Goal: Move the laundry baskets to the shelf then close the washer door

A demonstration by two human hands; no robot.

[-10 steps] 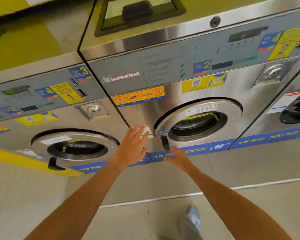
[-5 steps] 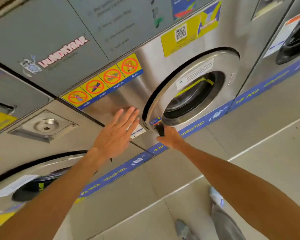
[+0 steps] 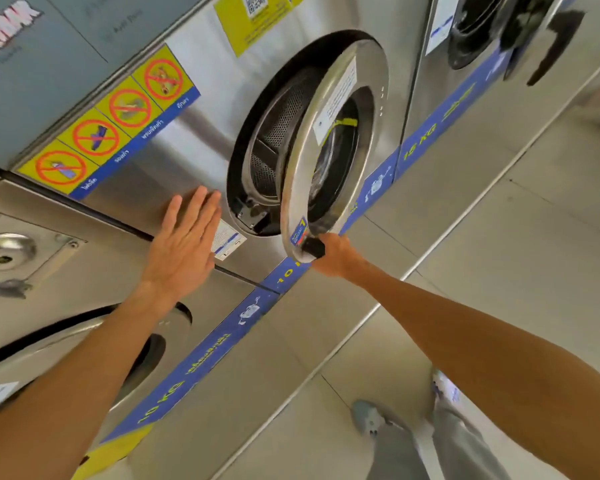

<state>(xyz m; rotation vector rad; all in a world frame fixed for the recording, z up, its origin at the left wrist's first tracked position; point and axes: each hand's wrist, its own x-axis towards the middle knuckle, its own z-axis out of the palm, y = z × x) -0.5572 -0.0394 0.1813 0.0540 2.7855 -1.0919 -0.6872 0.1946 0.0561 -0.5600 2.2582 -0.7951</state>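
Observation:
The steel washer (image 3: 201, 133) fills the upper middle of the tilted head view. Its round steel door (image 3: 305, 161) with a glass window stands partly swung out from the opening, and the perforated drum (image 3: 278, 133) shows behind it. My right hand (image 3: 333, 254) grips the black door handle (image 3: 313, 247) at the door's lower edge. My left hand (image 3: 184, 244) rests flat, fingers spread, against the washer's front panel just left of the opening. No laundry basket or shelf is in view.
A second washer (image 3: 49, 265) with a closed door stands to the left, a third (image 3: 499, 64) to the right. Blue "10 KG" strips (image 3: 201, 355) run along the base. Grey tiled floor (image 3: 482, 254) lies below, with my feet (image 3: 371, 417) near the bottom right.
The door was closed against the washer in both earlier frames; now it has swung outward with my right hand on its handle. The view moved closer and tilted. My left hand stayed pressed on the panel.

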